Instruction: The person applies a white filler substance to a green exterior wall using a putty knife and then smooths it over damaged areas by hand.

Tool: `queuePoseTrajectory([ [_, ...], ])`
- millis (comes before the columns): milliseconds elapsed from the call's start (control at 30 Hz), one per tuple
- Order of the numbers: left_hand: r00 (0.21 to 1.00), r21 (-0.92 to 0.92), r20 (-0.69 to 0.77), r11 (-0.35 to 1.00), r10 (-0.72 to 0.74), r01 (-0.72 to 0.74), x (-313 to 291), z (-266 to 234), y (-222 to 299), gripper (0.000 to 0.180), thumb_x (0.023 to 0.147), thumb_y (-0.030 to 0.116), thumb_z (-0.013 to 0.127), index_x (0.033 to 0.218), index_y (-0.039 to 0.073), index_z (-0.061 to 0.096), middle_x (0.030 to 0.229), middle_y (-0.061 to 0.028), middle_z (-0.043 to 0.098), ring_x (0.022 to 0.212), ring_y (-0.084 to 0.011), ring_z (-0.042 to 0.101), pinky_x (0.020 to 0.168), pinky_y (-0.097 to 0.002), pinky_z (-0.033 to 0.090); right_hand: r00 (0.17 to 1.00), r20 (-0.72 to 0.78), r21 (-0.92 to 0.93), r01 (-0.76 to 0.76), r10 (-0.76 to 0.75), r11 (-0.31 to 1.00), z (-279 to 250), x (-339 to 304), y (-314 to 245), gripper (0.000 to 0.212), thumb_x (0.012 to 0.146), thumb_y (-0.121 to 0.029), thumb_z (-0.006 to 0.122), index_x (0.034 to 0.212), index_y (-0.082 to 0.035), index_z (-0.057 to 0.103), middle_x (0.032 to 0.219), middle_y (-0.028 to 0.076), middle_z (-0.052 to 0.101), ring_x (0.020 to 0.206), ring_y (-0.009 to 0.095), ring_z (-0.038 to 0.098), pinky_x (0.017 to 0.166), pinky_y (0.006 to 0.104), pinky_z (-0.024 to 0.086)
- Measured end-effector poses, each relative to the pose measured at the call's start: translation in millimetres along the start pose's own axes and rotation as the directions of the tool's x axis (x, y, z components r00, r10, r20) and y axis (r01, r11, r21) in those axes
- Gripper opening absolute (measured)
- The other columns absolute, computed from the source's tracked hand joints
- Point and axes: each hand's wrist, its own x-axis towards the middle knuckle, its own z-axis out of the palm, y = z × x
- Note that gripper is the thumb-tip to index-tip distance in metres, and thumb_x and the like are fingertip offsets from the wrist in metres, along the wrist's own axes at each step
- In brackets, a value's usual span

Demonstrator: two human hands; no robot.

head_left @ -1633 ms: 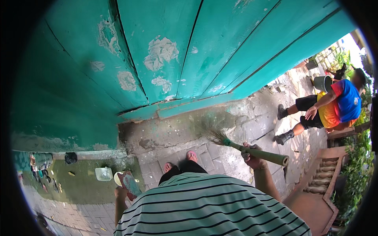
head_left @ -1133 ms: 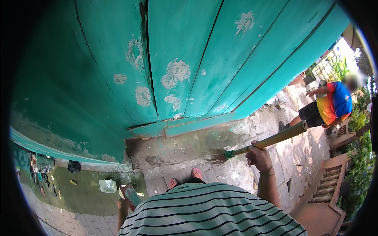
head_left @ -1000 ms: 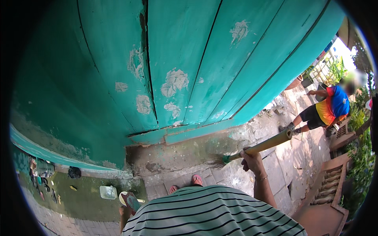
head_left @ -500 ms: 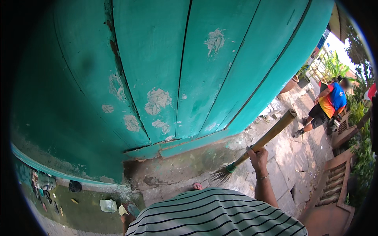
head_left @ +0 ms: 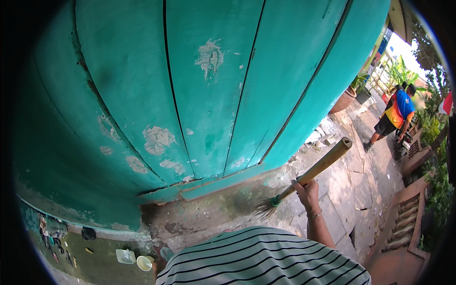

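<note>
Bamboo-handled broom (head_left: pixel 327 163) is in your right hand (head_left: pixel 309 195), above the paving (head_left: pixel 335 204), near the edge where this paving meets the concrete strip (head_left: pixel 190 222) along the foot of the wall. Your right fingers are closed around the handle, below its middle. The handle is tilted, with its hollow end toward the upper right, and the thin bristles (head_left: pixel 264 208) point to the lower left, under a green binding (head_left: pixel 275 201). I cannot tell if the bristles touch the ground.

Your left hand (head_left: pixel 159 267) is low, partly hidden behind your striped shirt (head_left: pixel 261 259), so I cannot tell if it holds something. Just beside it are 1 pale round tub (head_left: pixel 144 263) and 1 flat reddish and teal piece (head_left: pixel 166 253), which is partly covered. Left of the tub, 1 clear rectangular container (head_left: pixel 125 256) lies on the dark floor (head_left: pixel 97 263).

In front of you is the teal wall (head_left: pixel 209 109), with dark grooves and rough whitish patches (head_left: pixel 158 140). At the far right, 1 person (head_left: pixel 399 111) in a multicoloured shirt is on the paving, well apart from you, and nearer is the railing (head_left: pixel 403 223).
</note>
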Motion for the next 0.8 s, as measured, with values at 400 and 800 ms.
queuePoseTrajectory([
  [400,0.998,-0.062,-0.042,0.997,-0.047,0.044,-11,2,33,0.030,0.065,0.026,0.071,0.086,0.005,0.069,0.089,-0.0180,0.069,0.088,-0.0320,0.067,0.075,-0.0405,0.053,0.985,-0.004,-0.105,0.173,-0.175,0.979,15,49,-16,0.017,0.071,-0.014,0.071,0.077,-0.001,0.061,0.071,0.014,0.060,0.064,0.029,0.063,0.060,0.0381,0.048],
  [800,0.998,-0.127,-0.056,0.992,-0.023,0.015,-14,-14,82,0.029,0.066,0.026,0.071,0.087,0.005,0.069,0.089,-0.0181,0.069,0.089,-0.0320,0.067,0.076,-0.0409,0.053,0.947,0.213,-0.042,0.257,-0.242,0.966,99,69,-13,0.020,0.073,-0.018,0.071,0.073,0.000,0.061,0.069,0.012,0.064,0.063,0.024,0.064,0.058,0.0350,0.050],
])
